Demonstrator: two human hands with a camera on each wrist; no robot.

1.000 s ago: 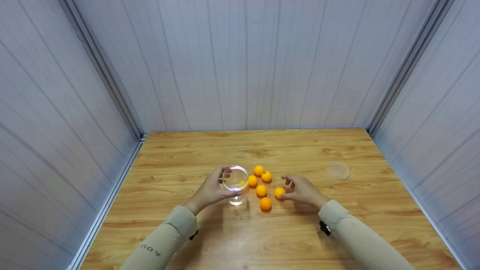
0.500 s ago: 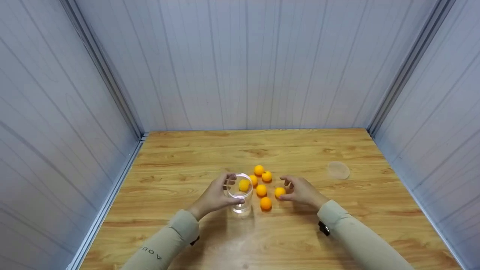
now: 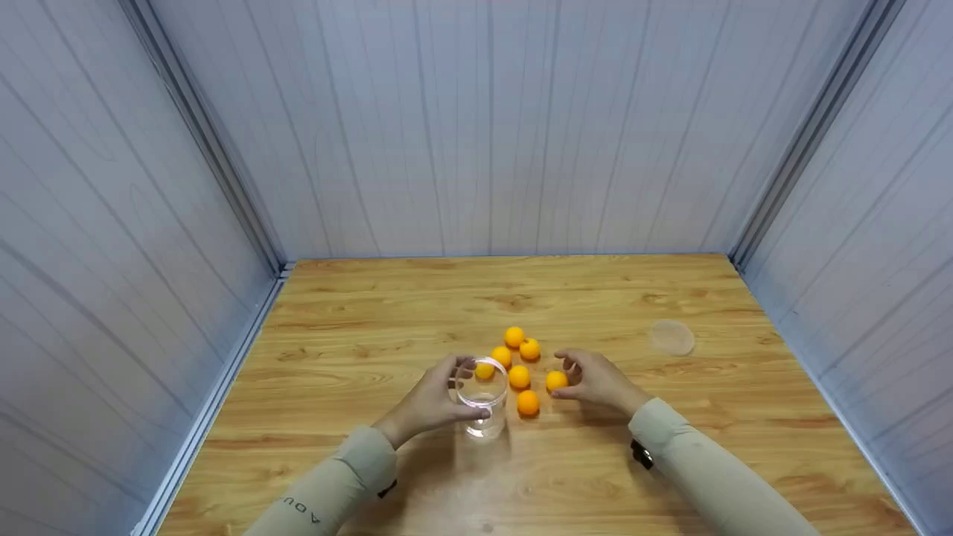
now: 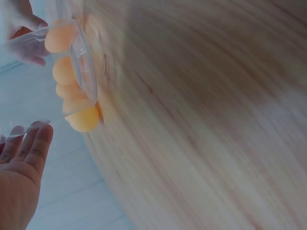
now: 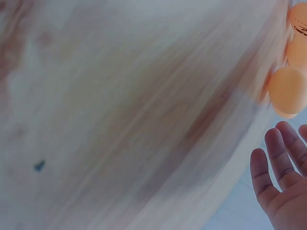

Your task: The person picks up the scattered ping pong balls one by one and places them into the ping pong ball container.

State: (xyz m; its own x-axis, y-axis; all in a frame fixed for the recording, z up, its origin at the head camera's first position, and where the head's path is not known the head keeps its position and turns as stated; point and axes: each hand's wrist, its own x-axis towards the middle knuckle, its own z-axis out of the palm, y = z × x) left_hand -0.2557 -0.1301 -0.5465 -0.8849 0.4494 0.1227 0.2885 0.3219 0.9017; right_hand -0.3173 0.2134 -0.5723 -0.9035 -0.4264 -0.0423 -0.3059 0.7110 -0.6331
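Note:
My left hand (image 3: 432,402) holds a clear cylindrical jar (image 3: 488,426), thumb on its near side and fingers on the far side. Its mouth faces up in the head view. Through the clear wall shows an orange ping-pong ball (image 3: 484,370), seemingly on the table behind the jar. More orange balls, among them one at the back (image 3: 514,336) and one at the front (image 3: 528,403), lie just right of it. My right hand (image 3: 598,381) has its thumb and fingers spread around the rightmost ball (image 3: 556,381); I cannot tell whether it touches. In the right wrist view its fingers (image 5: 276,148) are fairly straight.
A translucent round disc (image 3: 672,338) lies flat on the wooden table (image 3: 357,313), right of the balls. Pale panelled walls (image 3: 476,134) enclose the table at the back and both sides.
My left hand has brought the jar toward me and slightly right. The balls lie almost where they were. My right hand has barely shifted beside the rightmost ball.

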